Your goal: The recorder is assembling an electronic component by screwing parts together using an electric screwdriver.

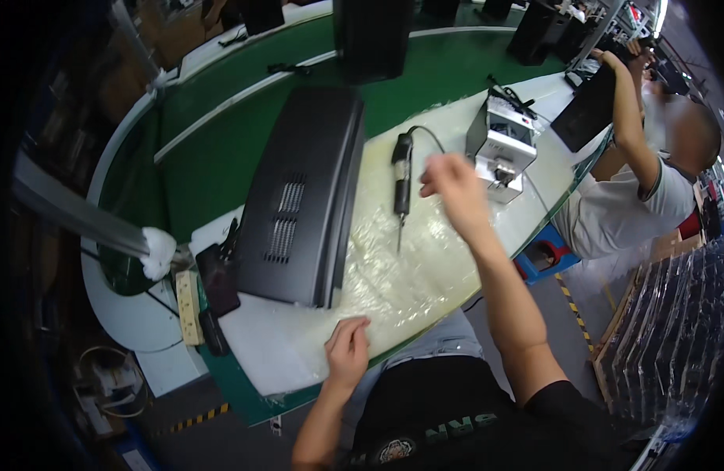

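My left hand is by the near edge of the worktable, below the end of a long black casing. Its fingers are curled in, and whatever they may hold is hidden. My right hand, somewhat blurred, hovers between an electric screwdriver and a silver screw feeder. Its fingertips are drawn together; anything between them is too small to make out. Pointing its bit toward me, the screwdriver lies on the plastic-covered mat with its cable running off behind. Two groups of slots mark the casing's top.
A green conveyor runs behind the table, carrying another tall black casing. At left are a power strip, a dark phone-like slab and a metal post. A co-worker sits at right beside a blue stool.
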Motion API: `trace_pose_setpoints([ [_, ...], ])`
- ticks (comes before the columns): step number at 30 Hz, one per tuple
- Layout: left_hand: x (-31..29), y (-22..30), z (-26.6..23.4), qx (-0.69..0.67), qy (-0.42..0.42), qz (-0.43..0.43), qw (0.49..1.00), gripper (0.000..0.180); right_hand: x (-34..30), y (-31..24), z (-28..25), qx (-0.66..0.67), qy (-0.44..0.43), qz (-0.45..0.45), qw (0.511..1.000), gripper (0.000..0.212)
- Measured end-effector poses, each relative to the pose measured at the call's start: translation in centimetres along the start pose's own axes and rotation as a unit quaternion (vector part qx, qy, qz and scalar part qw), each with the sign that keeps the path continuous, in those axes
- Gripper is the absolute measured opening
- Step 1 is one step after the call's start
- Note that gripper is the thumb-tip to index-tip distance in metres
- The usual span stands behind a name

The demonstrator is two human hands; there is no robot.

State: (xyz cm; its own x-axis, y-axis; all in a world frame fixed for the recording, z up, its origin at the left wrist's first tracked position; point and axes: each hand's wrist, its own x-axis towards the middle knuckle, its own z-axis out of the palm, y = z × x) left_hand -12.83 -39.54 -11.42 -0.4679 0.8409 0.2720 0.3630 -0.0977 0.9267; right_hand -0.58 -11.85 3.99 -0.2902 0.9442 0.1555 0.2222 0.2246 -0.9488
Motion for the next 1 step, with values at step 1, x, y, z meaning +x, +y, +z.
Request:
trace_pose_setpoints([
  [1,0.88,0.18,1.06,-0.006,-0.007,0.007,1.0,0.016,2.48,6.24,0.19,-0.158,-0.01,0.008,0.987,0.036],
])
